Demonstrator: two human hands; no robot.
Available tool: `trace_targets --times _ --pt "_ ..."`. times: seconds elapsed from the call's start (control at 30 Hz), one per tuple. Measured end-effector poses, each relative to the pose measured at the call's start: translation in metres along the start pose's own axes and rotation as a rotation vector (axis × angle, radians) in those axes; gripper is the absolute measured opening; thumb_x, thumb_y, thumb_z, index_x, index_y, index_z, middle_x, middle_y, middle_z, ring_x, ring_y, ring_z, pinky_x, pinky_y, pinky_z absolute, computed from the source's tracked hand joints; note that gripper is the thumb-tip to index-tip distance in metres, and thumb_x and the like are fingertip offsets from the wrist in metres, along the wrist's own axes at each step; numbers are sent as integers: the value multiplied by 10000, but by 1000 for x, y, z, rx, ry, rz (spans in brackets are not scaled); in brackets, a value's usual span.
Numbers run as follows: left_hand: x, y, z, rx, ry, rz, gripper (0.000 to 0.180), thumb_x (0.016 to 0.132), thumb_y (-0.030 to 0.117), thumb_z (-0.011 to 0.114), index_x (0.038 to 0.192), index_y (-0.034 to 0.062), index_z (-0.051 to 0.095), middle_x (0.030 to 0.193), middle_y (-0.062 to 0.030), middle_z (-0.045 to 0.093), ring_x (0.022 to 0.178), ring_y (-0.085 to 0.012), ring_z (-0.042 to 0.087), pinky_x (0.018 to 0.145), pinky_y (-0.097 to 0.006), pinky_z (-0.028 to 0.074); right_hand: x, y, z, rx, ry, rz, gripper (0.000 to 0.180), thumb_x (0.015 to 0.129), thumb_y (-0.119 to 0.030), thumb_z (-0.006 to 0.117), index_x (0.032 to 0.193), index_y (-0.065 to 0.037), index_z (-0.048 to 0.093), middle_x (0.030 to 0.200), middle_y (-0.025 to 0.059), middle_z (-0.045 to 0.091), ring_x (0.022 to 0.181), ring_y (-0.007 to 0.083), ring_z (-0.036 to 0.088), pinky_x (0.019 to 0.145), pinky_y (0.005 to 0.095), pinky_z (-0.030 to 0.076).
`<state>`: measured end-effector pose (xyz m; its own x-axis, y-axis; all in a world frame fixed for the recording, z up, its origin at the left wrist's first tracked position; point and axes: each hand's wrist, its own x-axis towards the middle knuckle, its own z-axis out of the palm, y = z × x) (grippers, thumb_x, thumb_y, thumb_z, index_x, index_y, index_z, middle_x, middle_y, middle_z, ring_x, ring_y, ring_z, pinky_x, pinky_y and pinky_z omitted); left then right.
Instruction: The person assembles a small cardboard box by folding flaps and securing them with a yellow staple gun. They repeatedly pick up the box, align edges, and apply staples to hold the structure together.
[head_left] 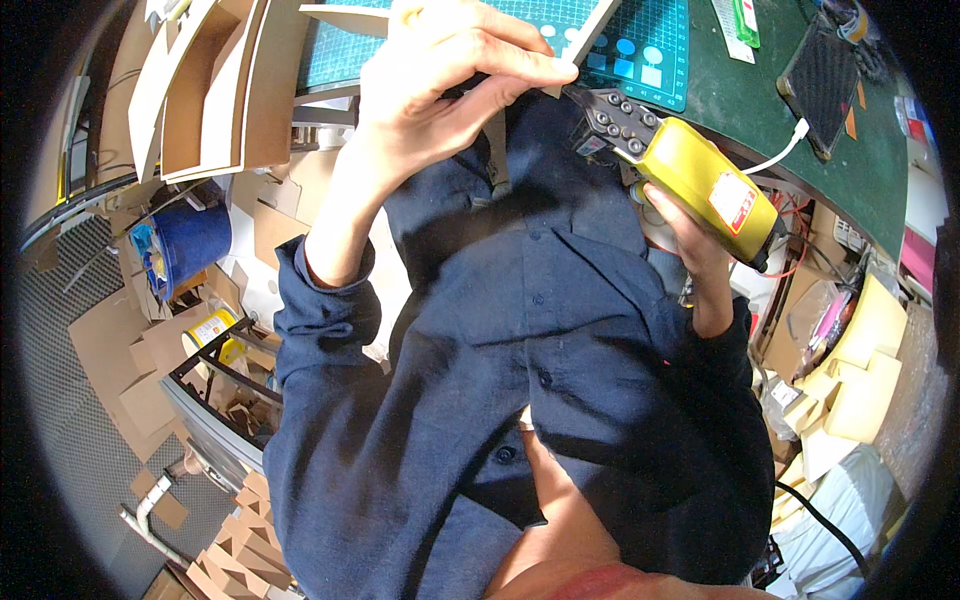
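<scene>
- Your yellow power cutter [700, 180] sits at the right, its dark metal head [615, 118] angled up and left, meeting the edge of the cardboard piece [575, 40] at the far middle of the view.
- Your right hand [690, 250] is wrapped around the cutter's body from below, fingers closed on it, thumb up against the yellow casing.
- Your left hand [450, 85] is curled over the cardboard piece, fingers pinched down on its near edge, fingertips just beside the cutter's head.
- A white cable [780, 155] runs from the cutter's far side up onto the bench.
- The cardboard lies over a teal cutting mat [650, 50], which rests on the dark green bench top [800, 130] curving away to the right.
- On that bench, far right, there's a black rectangular pad [822, 80].
- Your dark blue shirt [520, 380] fills the middle, sleeves pushed up at both forearms.
- Far left, tall cardboard sheets [210, 90] stand leaning together.
- Below them, a blue bucket [195, 245], and nearer, a yellow tin [212, 330] on a dark frame.
- Cardboard scraps [130, 370] litter the left floor; pale offcuts [860, 370] pile up at the right.
</scene>
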<state>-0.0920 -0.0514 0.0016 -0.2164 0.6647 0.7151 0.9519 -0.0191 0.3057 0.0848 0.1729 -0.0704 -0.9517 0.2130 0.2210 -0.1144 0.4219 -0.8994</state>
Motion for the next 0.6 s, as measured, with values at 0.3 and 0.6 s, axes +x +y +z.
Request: trace_targets --times 0.3,0.6 --pt "0 2 -2 36 -14 -17 243 742 -47 779 957 66 764 892 -60 747 848 -177 701 813 -282 459 1 -7 -5 -192 -20 -136 431 734 -71 857 1113 -41 653 1023 57 644 940 177 640 852 297 499" --pt "-1 1 -3 28 -31 -29 216 762 -28 769 956 67 766 903 -58 754 860 -181 707 829 -293 454 2 -11 -8 -376 -34 -264 422 746 -101 848 1118 -43 657 1034 66 653 936 209 645 864 305 496"
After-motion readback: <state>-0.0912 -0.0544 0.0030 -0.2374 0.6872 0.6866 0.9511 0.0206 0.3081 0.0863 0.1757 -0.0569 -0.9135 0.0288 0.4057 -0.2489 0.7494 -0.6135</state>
